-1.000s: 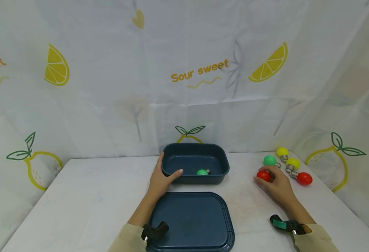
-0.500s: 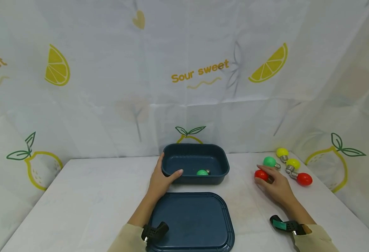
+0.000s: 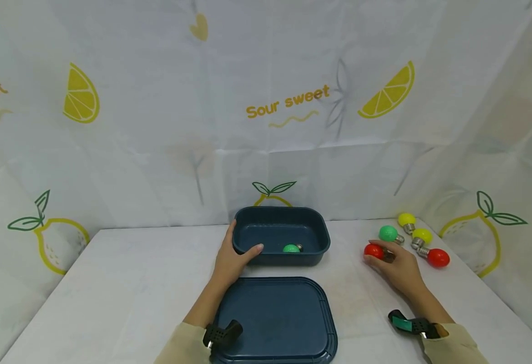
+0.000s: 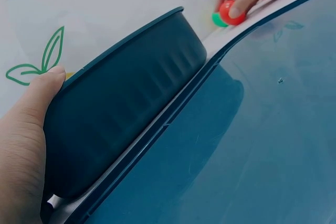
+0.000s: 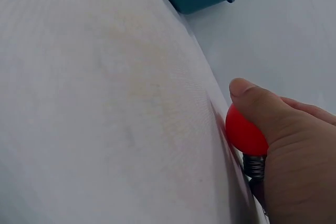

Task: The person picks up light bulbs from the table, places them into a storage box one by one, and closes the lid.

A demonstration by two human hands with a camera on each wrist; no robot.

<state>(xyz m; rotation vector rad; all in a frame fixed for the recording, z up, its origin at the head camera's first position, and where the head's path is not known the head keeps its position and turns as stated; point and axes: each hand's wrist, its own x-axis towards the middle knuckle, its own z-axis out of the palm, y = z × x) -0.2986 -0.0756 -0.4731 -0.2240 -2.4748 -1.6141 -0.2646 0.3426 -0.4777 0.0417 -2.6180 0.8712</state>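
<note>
My left hand (image 3: 227,262) grips the left end of a dark blue box (image 3: 270,260), thumb over the front rim. Inside the box lies a green light bulb (image 3: 290,248). To the right, my right hand (image 3: 402,269) pinches a red light bulb (image 3: 372,251) between thumb and fingers, low over the white table. The right wrist view shows the red globe (image 5: 244,134) beside the thumb, its metal screw base partly behind the hand. In the left wrist view, the thumb (image 4: 44,90) presses the box's outer wall (image 4: 126,103); the other left fingers are hidden.
A flat dark blue lid (image 3: 277,318) lies in front of the box. Beyond the right hand rest a green bulb (image 3: 388,233), two yellow bulbs (image 3: 405,219) and another red bulb (image 3: 438,258). A printed white curtain (image 3: 156,126) hangs behind the table (image 3: 134,283).
My right hand and the red bulb have shifted slightly left, and more of the bulb's base shows. The left hand and the box have stayed put.
</note>
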